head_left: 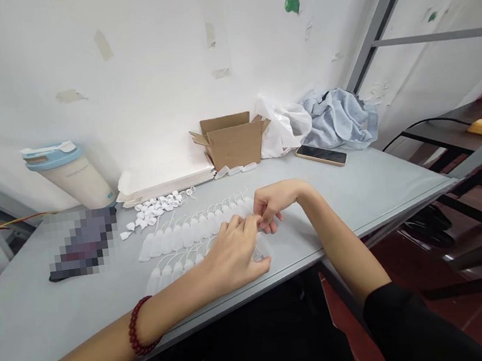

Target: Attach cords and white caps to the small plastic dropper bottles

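Observation:
Two rows of small translucent plastic bottles point(186, 233), each with a thin pale strand curving from its top, lie side by side on the grey table point(380, 192). My left hand point(233, 252) reaches over the right end of the near row, fingers bent and thumb stretched out. Clear plastic point(259, 250) shows between that thumb and the fingers; its full shape is hidden. My right hand point(273, 204) is bent down at the wrist, its fingertips pinched together against my left fingertips. What it grips is too small to make out. A pile of small white caps point(151, 210) lies behind the rows.
Along the wall stand a blue-lidded tumbler point(74, 176), a stack of white sheets point(165, 178), an open cardboard box point(236, 142), a white plastic bag point(282, 127) and crumpled blue cloth point(339, 117). A phone point(321, 155) lies before the cloth. A blurred dark item point(84, 242) is at left.

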Tool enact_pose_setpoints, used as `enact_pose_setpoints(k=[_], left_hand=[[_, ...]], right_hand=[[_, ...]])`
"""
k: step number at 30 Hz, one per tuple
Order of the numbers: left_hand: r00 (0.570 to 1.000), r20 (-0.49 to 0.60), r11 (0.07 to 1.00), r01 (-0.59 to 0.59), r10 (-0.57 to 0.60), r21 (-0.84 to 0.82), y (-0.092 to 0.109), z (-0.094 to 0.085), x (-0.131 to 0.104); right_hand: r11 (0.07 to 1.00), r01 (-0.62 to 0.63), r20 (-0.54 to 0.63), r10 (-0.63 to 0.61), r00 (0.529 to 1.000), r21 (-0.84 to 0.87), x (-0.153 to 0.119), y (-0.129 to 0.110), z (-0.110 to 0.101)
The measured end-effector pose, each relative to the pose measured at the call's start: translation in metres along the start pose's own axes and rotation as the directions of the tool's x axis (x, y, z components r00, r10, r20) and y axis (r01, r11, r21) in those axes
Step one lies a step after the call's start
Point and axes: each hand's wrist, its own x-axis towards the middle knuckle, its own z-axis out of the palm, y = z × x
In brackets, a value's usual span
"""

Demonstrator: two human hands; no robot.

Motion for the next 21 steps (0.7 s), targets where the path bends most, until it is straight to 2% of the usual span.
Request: enact_pose_setpoints(k=[10,21], left_hand=[[0.998,-0.017,0.998,0.054,-0.053,0.035,0.0,-0.0008,0.0037],[0.999,-0.048,0.999,0.017,-0.015,0.042,-0.0035,0.0028,0.0038]], right_hand=[[1.0,-0.012,0.007,0.012,1.0,0.015,0.0006,-0.0002,0.0005],[1.0,0.019,-0.001,-0.019,1.0,0.012,0.0018,0.0007,0.0014]])
